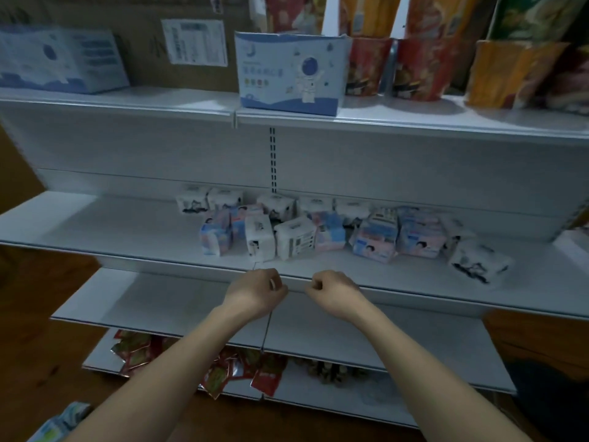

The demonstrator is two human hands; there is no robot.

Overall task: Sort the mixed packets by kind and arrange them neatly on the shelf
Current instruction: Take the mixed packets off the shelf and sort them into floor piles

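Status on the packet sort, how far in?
Barely begun. Done: nothing clearly; a loose row of white black-printed packets stands at the back of the white metal middle shelf, but pink-and-blue packets still mix with white ones in front. In hand: nothing; left hand and right hand are curled, holding nothing, at the shelf's front edge. Left: separating both kinds and lining them up.

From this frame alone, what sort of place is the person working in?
Probably a small shop or stockroom: tiered white metal shelving, mixed tissue packets on the middle shelf, snack pouches and an astronaut-printed box above.
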